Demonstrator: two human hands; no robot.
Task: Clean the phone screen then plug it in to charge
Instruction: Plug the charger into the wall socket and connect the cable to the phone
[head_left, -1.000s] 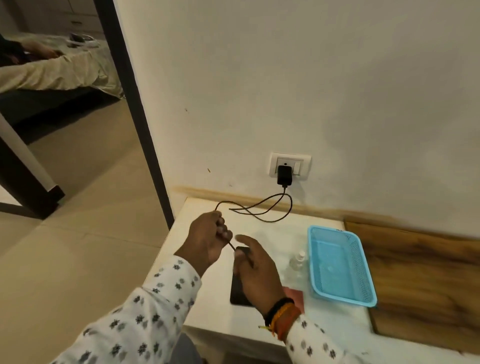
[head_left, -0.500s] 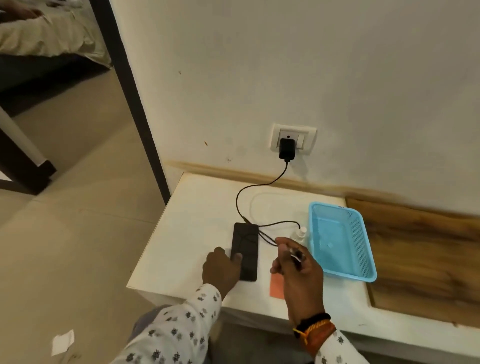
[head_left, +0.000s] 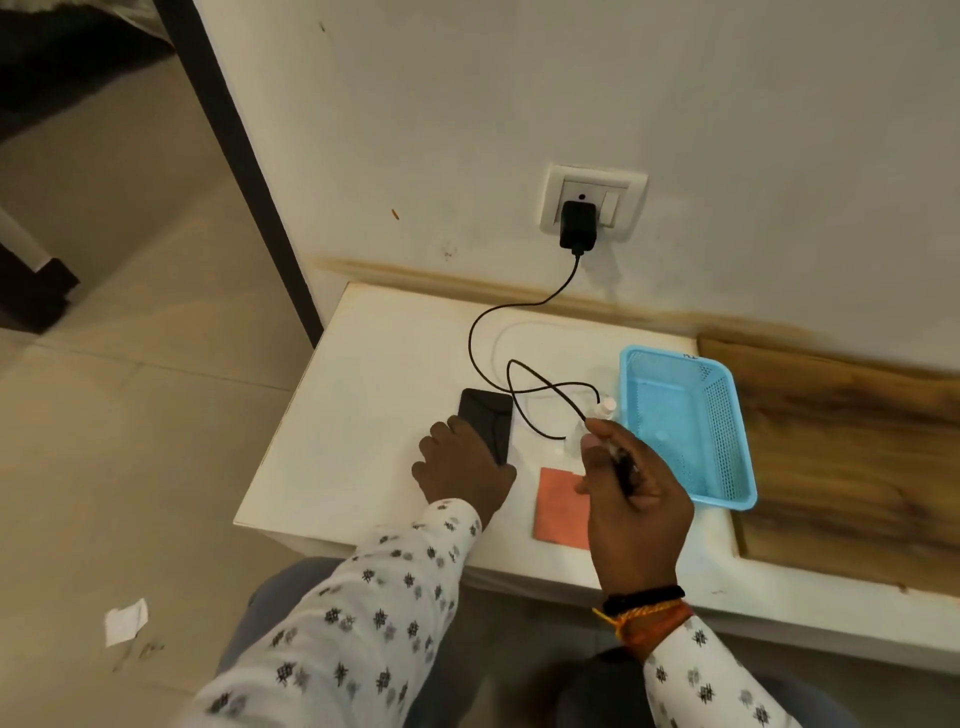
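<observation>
A black phone (head_left: 487, 420) lies flat on the white table (head_left: 363, 441). My left hand (head_left: 462, 475) rests on its near end, fingers along its left edge. My right hand (head_left: 631, 493) is closed on the free end of the black charger cable (head_left: 483, 322), lifted above the table to the phone's right. The cable loops over the table and runs up to the black adapter (head_left: 577, 226) plugged into the wall socket (head_left: 592, 202). A pink cloth (head_left: 558, 506) lies flat under my right hand. A small clear spray bottle (head_left: 605, 410) stands just beyond my right thumb.
A light blue plastic basket (head_left: 727, 415) sits at the table's right end, beside a wooden panel (head_left: 852, 457). The wall stands right behind the table. A dark door frame (head_left: 244, 166) stands at the left. A scrap of paper (head_left: 126, 621) lies on the floor.
My left hand slid further onto the phone's near end. My right hand, still holding the cable end, rose and shifted right, pulling the cable's loop across the table. The camera tilted down.
</observation>
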